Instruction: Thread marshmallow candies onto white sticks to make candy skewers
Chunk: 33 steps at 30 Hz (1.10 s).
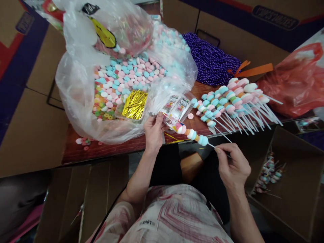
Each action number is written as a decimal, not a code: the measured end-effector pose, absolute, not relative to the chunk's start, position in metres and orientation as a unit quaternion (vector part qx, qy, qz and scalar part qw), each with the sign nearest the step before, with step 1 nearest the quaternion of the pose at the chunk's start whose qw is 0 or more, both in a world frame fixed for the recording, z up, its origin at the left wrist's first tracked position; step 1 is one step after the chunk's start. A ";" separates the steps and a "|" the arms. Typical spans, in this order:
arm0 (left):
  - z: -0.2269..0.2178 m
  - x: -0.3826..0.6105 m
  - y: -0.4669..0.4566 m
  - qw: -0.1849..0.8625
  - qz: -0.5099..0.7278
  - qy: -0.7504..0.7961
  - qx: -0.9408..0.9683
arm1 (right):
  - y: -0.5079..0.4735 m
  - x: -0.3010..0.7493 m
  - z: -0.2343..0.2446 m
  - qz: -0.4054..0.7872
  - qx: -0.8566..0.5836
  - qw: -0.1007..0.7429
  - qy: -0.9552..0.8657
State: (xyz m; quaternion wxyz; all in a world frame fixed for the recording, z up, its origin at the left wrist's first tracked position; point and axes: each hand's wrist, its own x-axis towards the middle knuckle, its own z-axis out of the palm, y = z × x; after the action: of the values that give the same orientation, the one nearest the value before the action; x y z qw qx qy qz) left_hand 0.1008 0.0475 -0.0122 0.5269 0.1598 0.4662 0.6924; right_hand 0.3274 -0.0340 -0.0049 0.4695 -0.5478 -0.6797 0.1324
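Observation:
My right hand (231, 163) pinches the thin white stick of a candy skewer (193, 134) threaded with pastel round candies. The skewer's far end is partly inside a small clear printed wrapper (174, 108), whose mouth my left hand (153, 130) pinches at the table's front edge. A pile of finished candy skewers (233, 99) lies on the table just to the right. Behind my left hand a big clear plastic bag (83, 111) holds loose pink, blue and white candies (126, 72) and a tray of gold twist ties (133, 104).
Purple bead strings (210, 60) lie at the back, a red plastic bag (296, 84) at the right. A cardboard box (291, 189) at lower right holds wrapped skewers. Cardboard boxes surround the red-brown table (113, 146). A few loose candies (84, 141) lie near its front left.

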 end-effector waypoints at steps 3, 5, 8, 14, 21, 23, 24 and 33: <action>-0.012 0.100 0.047 0.541 0.687 0.460 0.155 | -0.033 0.326 -0.009 0.141 -0.553 0.462 -0.679; -0.011 0.099 0.048 0.546 0.688 0.455 0.146 | -0.033 0.326 -0.011 0.147 -0.557 0.461 -0.675; -0.010 0.098 0.048 0.550 0.683 0.456 0.152 | -0.034 0.327 -0.013 0.198 -0.569 0.458 -0.653; -0.014 0.104 0.046 0.535 0.686 0.444 0.213 | -0.037 0.320 -0.013 0.275 -0.593 0.460 -0.601; -0.015 0.110 0.040 0.550 0.682 0.434 0.208 | -0.042 0.297 -0.025 0.283 -0.596 0.453 -0.599; -0.013 0.112 0.037 0.562 0.673 0.433 0.210 | -0.040 0.292 -0.028 0.235 -0.584 0.460 -0.627; -0.012 0.113 0.036 0.566 0.669 0.433 0.211 | -0.039 0.290 -0.029 0.212 -0.576 0.459 -0.642; -0.011 0.118 0.031 0.628 0.643 0.393 0.197 | -0.040 0.291 -0.014 0.429 -0.575 0.380 -0.584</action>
State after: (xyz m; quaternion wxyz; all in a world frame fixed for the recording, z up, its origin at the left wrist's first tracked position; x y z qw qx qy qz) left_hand 0.1181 0.0314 -0.0107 0.6280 0.1966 0.3925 0.6426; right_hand 0.2909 -0.0403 -0.0144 0.3797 -0.5745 -0.5843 0.4294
